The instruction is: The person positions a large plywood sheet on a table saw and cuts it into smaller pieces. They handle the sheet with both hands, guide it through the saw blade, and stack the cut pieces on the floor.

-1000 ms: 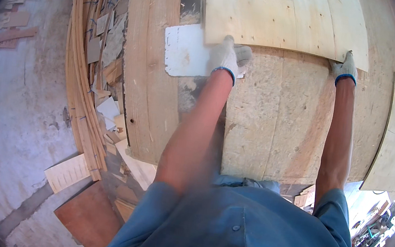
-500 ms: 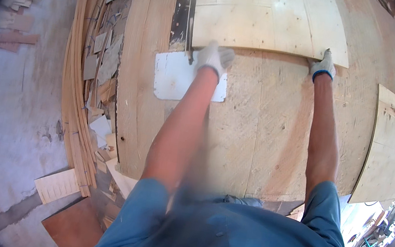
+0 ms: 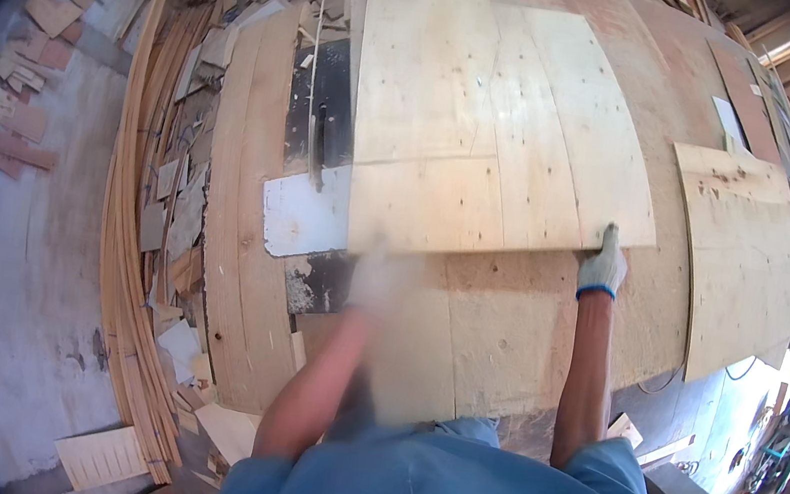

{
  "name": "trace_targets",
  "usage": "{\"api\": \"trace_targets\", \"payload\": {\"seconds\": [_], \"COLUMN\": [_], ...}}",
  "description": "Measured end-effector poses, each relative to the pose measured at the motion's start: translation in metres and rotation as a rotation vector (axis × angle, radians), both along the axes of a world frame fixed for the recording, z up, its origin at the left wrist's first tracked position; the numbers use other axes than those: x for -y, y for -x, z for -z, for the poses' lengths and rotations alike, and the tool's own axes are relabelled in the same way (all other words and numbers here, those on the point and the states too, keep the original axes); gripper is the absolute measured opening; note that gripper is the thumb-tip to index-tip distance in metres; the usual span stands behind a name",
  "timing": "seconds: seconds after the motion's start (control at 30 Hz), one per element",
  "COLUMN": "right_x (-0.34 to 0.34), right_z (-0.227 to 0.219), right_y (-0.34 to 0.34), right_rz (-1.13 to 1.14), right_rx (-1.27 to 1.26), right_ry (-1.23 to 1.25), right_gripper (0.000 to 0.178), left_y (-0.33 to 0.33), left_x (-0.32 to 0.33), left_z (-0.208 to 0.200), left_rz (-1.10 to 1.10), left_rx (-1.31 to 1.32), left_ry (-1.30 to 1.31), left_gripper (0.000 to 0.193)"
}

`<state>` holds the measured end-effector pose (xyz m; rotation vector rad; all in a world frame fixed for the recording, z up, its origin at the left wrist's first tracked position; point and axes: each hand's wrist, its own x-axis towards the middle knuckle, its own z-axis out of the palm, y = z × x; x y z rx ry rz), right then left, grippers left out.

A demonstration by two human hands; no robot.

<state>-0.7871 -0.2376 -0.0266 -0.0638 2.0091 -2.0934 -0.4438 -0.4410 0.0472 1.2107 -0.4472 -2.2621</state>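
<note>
A large pale plywood sheet (image 3: 494,119) lies over the wooden work table, its near edge toward me. My right hand (image 3: 604,266), in a white glove with a blue cuff, grips that edge near the right corner, thumb on top and fingers underneath. Close to the sheet's near left corner is my left hand (image 3: 380,280), also gloved in white; motion smears its fingers, so its hold cannot be made out. A white plate (image 3: 309,215) set in the table top is partly covered by the sheet's left side.
A dark slot with a thin strip (image 3: 316,125) runs along the left of the sheet. Long wooden strips (image 3: 118,238) and scrap pieces lie along the table's left side. Another plywood board (image 3: 732,254) lies at the right. The wooden table top (image 3: 490,362) shows nearer to me.
The plywood sheet has come nearer to me and now covers part of the white plate. My left hand has moved nearer and blurred; my right hand keeps its grip. The view has shifted too.
</note>
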Motion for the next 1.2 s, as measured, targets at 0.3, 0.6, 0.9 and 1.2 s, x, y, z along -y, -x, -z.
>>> {"api": "trace_targets", "payload": {"seconds": [0.3, 0.6, 0.9, 1.2], "right_x": [-0.215, -0.343, -0.480, -0.430], "right_z": [-0.023, -0.074, -0.064, -0.027], "right_y": [-0.157, -0.323, -0.306, -0.294], "right_rz": [0.107, 0.107, -0.042, -0.152], "right_rx": [0.286, 0.805, 0.198, 0.281], "right_ry": [0.004, 0.180, -0.904, -0.587], "right_gripper": [0.045, 0.044, 0.042, 0.054], "left_y": [-0.150, -0.276, -0.367, -0.349], "left_x": [-0.150, -0.258, -0.351, -0.416], "left_z": [0.087, 0.070, 0.029, 0.045], "left_rz": [0.337, 0.360, -0.027, -0.195], "left_rx": [-0.044, 0.016, -0.048, -0.117], "left_ry": [0.427, 0.301, -0.180, -0.134], "left_gripper": [0.042, 0.042, 0.042, 0.051]}}
